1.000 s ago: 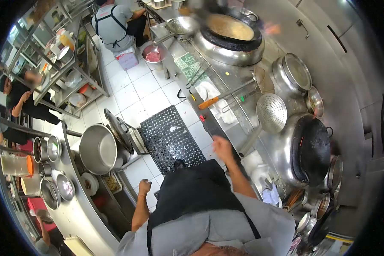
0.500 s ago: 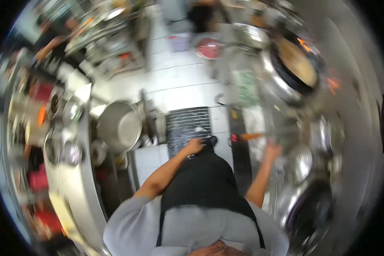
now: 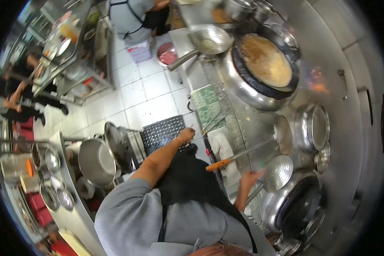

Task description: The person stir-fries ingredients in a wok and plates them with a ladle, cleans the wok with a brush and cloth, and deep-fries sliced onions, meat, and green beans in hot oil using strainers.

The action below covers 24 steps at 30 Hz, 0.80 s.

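My left hand [image 3: 186, 135] is curled closed in front of the black apron, above the dark perforated floor mat [image 3: 163, 132]. Whatever is inside it, if anything, is hidden. Over the stove counter, my right hand [image 3: 251, 178] has its fingers stretched out toward a perforated ladle [image 3: 278, 173]. Its fingertips come close to the bowl's edge; whether they touch cannot be made out. Just beyond lies a wire strainer [image 3: 284, 134] with an orange handle [image 3: 217, 165], which points back toward my apron. A white cloth [image 3: 223, 155] lies between my hands on the counter edge.
A wok [image 3: 266, 62] of frothy brownish liquid sits far right, flames beside it. A dark wok [image 3: 301, 205] stands near right. A large ladle [image 3: 211, 39] rests across the counter's far end. At left is a deep pot [image 3: 97, 161]. A co-worker [image 3: 132, 19] stands ahead.
My view has swung to the right, and the blur has mostly cleared. The right hand appears lower, beside the perforated ladle. The left hand stays closed in front of the apron.
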Motion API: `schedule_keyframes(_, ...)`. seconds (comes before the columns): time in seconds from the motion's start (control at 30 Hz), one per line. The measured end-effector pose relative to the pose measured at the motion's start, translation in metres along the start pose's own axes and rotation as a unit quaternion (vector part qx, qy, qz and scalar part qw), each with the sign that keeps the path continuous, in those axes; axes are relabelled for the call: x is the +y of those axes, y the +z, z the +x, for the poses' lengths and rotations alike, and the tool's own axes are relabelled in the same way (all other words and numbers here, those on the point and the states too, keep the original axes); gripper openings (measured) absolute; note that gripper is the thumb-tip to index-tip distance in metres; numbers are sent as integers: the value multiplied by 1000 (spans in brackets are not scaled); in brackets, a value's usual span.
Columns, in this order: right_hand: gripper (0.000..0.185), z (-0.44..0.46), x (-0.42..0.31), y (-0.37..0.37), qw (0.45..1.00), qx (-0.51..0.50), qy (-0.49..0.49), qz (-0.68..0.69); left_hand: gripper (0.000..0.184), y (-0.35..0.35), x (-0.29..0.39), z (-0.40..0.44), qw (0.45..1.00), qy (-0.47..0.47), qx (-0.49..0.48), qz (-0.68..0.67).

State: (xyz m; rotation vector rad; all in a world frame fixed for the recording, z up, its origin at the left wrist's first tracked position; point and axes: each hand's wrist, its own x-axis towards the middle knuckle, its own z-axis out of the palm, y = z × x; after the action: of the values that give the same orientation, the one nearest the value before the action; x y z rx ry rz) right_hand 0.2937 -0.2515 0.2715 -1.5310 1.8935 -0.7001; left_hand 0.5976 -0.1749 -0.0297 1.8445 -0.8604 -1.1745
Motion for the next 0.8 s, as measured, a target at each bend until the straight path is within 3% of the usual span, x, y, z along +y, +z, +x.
schedule_keyframes(0.03,70,-4,-6,-8,999,18,-1,-34,30,13,-34,29,998,35,-37,-45)
schedule_keyframes(0.07,70,-7,-11,-17,999,41,9,-30,23,-6,8,24,889,299,-44,344)
schedule_keyframes(0.1,63,-9,-14,-27,997,32,0,-72,19,0,2,33,872,331,-33,359)
schedule_keyframes(0.13,57,-9,-14,-33,993,23,-6,-116,21,37,-60,75,879,335,-33,337)
schedule_keyframes(0.17,57,-4,-7,-36,992,50,9,-113,21,48,-69,91,889,238,-197,337)
schedule_keyframes(0.27,45,-6,-6,-50,994,47,8,-101,18,62,-51,78,902,165,-185,352)
schedule_keyframes(0.37,42,-26,-24,-56,997,76,29,11,15,77,-58,73,891,186,-193,366)
schedule_keyframes(0.4,41,-32,-30,-55,984,110,-90,-104,15,82,-61,68,887,193,-198,370)
schedule_keyframes(0.43,41,-41,-48,-55,983,122,-82,-113,14,87,-65,62,883,195,-204,374)
schedule_keyframes(0.5,42,-63,-82,-44,979,94,48,173,13,98,-73,48,876,199,-220,380)
schedule_keyframes(0.53,38,-63,-96,-34,974,90,24,206,12,101,-75,45,873,202,-226,383)
schedule_keyframes(0.7,35,-60,-182,-9,954,117,71,265,11,109,-89,30,855,236,-248,390)
schedule_keyframes(0.8,38,-38,-213,-1,971,82,59,218,12,96,-100,50,824,367,-161,400)
